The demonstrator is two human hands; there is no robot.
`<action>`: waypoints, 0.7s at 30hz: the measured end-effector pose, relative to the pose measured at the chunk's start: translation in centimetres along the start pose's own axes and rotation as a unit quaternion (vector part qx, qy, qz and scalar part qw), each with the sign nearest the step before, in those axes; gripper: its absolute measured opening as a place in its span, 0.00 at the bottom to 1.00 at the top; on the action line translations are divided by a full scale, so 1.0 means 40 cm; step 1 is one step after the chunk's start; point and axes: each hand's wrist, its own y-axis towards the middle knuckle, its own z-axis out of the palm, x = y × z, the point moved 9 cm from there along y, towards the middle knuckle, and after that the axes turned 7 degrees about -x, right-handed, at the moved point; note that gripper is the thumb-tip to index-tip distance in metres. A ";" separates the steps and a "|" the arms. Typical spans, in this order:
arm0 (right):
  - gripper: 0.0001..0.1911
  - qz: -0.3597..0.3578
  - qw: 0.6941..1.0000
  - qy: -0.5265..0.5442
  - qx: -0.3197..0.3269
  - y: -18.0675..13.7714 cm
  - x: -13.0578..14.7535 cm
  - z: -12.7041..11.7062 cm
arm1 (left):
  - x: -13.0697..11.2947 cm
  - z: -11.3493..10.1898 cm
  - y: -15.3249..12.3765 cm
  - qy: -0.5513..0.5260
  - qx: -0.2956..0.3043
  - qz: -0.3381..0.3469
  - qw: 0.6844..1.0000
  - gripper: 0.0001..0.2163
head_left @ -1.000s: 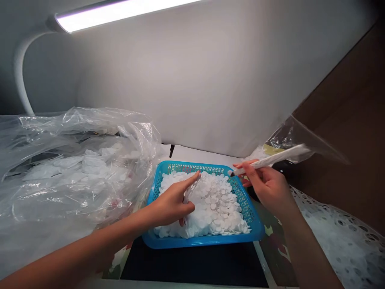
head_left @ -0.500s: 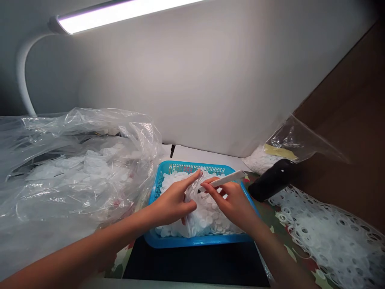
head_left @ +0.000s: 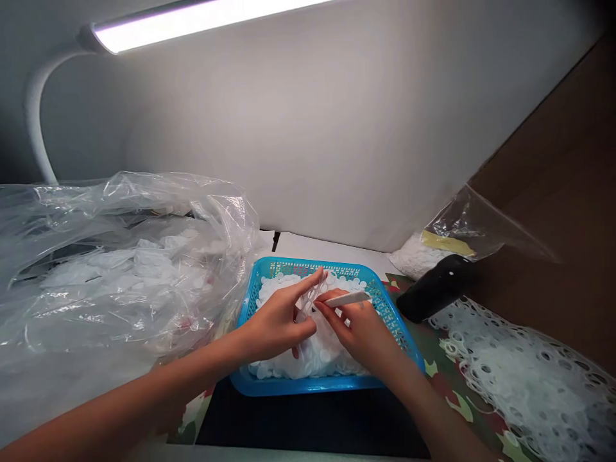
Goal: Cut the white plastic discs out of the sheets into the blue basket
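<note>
My left hand (head_left: pixel 279 321) grips a thin, translucent white sheet with round holes (head_left: pixel 307 303), its thumb and forefinger apart along the sheet's sides. A slim white stick-like tool (head_left: pixel 347 298) is pinched in my right hand (head_left: pixel 368 330), its near tip against or close to the sheet; the tip itself is too small to make out. Both hands are above a blue plastic basket (head_left: pixel 312 386) heaped with small white discs (head_left: pixel 272 292). The sheet's lower part merges with the white pile, so its edge is hard to tell.
A large clear plastic bag (head_left: pixel 135 269) of white pieces lies at left. To the right are a black cylindrical object (head_left: pixel 433 289), a heap of punched-out white sheets (head_left: pixel 539 378) and a small bag of white bits (head_left: pixel 418 255). A black mat (head_left: pixel 308 423) lies in front; a lamp (head_left: pixel 206 22) shines overhead.
My right hand has moved left and slightly down with the white tool, which now lies flatter. My left hand has stayed nearly in place, still gripping the holed sheet.
</note>
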 end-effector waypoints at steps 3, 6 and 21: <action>0.12 -0.012 1.000 -0.009 0.010 -0.005 0.013 0.008 | -0.010 -0.007 0.000 -0.003 -0.021 0.015 1.000 0.36; 0.12 -0.018 1.000 -0.015 0.007 -0.004 0.017 -0.001 | -0.012 -0.003 0.000 -0.007 -0.012 0.014 1.000 0.36; 0.13 0.020 0.995 -0.022 -0.099 0.010 -0.030 -0.163 | 0.016 0.002 0.001 -0.002 0.008 -0.031 0.999 0.38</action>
